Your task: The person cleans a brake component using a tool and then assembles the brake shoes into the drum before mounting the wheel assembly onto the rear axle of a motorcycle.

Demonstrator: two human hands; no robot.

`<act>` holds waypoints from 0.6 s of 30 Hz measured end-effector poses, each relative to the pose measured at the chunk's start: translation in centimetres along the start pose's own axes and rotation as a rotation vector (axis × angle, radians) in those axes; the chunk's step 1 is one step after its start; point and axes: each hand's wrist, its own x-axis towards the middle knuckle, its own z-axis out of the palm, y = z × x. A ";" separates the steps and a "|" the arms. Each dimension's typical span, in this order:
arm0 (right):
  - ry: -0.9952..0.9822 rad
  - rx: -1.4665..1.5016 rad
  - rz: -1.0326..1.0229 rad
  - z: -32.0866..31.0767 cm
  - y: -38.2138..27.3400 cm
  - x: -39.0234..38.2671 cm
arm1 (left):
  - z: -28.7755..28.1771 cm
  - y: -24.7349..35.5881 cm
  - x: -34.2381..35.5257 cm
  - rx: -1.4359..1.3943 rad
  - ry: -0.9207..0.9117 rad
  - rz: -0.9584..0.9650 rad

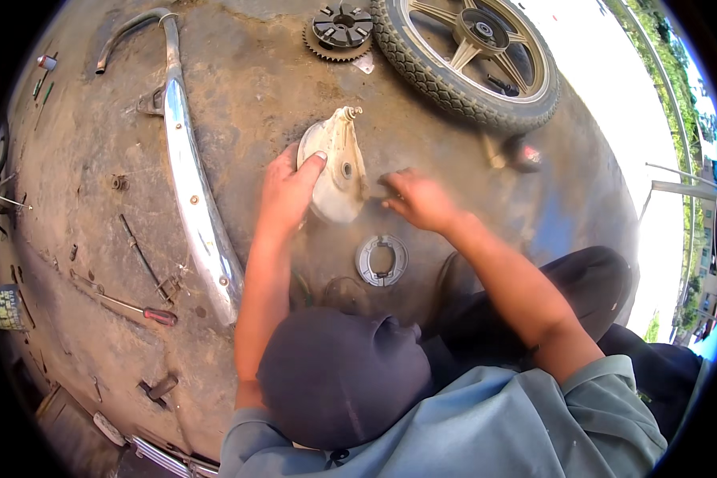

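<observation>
My left hand point(285, 191) grips the pale, dusty brake backing plate point(338, 179) by its left edge, with the thumb laid over its face. The plate is tilted up, its narrow end with a small metal stud pointing away from me. Just right of the plate is my right hand point(421, 201), fingers bent inward and slightly blurred. A small dark thing seems to be at its fingertips, too unclear to name. A pair of brake shoes point(382, 260), set in a ring, lies on the floor below the plate.
A spoked motorcycle wheel point(410, 64) lies at the far right, beside a rear sprocket hub point(341, 32). Along the left stretches an exhaust pipe point(195, 199) with a chrome cover. Further left are a red-handled screwdriver point(159, 316), a hammer point(161, 388) and a thin rod point(139, 251).
</observation>
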 end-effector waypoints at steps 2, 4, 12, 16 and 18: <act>-0.031 0.064 0.044 1.3 -0.2 0.6 | 0.7 -1.2 1.9 0.086 -0.028 -0.058; -0.030 0.172 0.128 3.1 -0.1 0.6 | 2.1 -0.7 2.9 0.030 -0.091 -0.237; 0.147 0.539 0.120 7.0 0.7 0.7 | 5.8 2.9 6.8 0.088 -0.283 -0.473; 0.090 1.004 0.382 5.7 0.2 1.5 | 5.1 1.3 10.0 0.176 -0.359 -0.423; 0.042 1.218 0.501 5.3 1.5 1.2 | 4.3 -0.7 10.4 0.211 -0.170 -0.260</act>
